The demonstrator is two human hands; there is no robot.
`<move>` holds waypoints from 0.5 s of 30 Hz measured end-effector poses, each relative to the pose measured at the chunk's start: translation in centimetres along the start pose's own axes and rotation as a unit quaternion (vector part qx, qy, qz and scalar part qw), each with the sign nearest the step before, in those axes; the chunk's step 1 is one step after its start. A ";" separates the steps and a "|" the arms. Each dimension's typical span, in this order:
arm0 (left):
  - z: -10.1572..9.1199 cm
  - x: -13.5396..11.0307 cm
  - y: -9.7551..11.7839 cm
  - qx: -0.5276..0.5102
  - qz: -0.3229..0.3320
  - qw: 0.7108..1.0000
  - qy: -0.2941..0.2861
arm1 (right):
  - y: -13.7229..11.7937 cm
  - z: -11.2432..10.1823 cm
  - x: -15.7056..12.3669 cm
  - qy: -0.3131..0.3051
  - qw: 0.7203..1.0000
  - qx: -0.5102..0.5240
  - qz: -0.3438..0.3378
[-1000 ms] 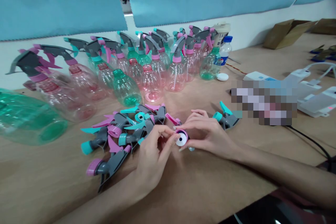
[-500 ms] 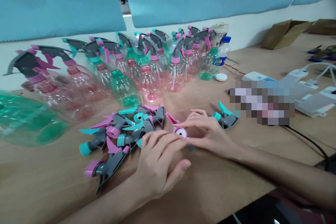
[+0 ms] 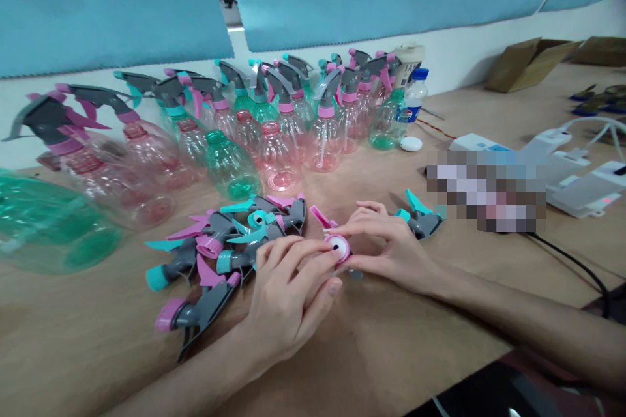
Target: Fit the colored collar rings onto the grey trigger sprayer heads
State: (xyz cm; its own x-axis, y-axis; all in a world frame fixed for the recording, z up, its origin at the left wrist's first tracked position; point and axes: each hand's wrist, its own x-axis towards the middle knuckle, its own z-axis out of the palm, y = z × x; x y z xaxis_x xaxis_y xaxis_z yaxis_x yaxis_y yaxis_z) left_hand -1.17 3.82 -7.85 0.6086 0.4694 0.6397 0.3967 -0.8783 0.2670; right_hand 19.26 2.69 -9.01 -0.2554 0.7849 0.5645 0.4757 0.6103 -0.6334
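Note:
My right hand [image 3: 391,247] is closed round a spray head with a pink screw collar [image 3: 338,247], its white inside facing me. My left hand [image 3: 288,296] lies just left of it on the brown table [image 3: 391,352], fingers curled, their tips touching the pink collar; nothing shows inside them. A pile of loose grey spray heads [image 3: 229,247] with pink and teal triggers lies left of my hands. One teal-collared spray head [image 3: 420,218] lies just right of my right hand.
Several pink and green spray bottles [image 3: 278,124], some capped, stand along the wall behind the pile. A green bottle [image 3: 49,228] lies on its side at far left. White devices [image 3: 581,182] with a black cable sit at right, cardboard boxes [image 3: 533,62] beyond.
My left hand let go of the pink collar, dropped to the table, then brought its fingertips back against it. My right hand kept hold of the spray head throughout.

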 end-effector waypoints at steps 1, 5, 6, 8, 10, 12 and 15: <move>0.0 0.0 0.0 -0.001 0.003 1.000 0.000 | 0.0 0.0 0.0 0.000 1.000 -0.001 -0.001; 0.1 0.0 0.0 0.005 0.006 1.000 0.002 | -0.2 -0.1 -0.1 -0.001 1.000 -0.001 0.002; 0.1 0.0 0.1 0.006 0.006 1.000 0.002 | -0.2 -0.1 -0.1 -0.002 1.000 -0.001 0.005; 0.2 -0.1 0.1 0.006 0.008 1.000 0.005 | -0.2 0.0 -0.2 -0.008 1.000 -0.002 0.010; 0.2 0.0 0.1 0.007 0.010 1.000 0.007 | -0.2 0.1 -0.3 -0.010 1.000 -0.003 0.012; 0.2 0.0 0.1 0.014 0.015 1.000 0.008 | -0.2 0.1 -0.4 -0.005 1.000 -0.005 0.010; 0.3 0.0 0.2 0.027 0.028 0.999 0.009 | -0.2 0.2 -0.5 -0.001 1.000 -0.014 0.004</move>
State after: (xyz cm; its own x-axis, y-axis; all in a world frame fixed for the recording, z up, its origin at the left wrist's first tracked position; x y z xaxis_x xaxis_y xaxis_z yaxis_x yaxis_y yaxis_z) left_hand -0.86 3.66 -7.99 0.6190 0.4178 0.6650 0.3988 -0.8967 0.1921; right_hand 19.12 2.16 -9.30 -0.2538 0.7896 0.5586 0.5005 0.6014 -0.6227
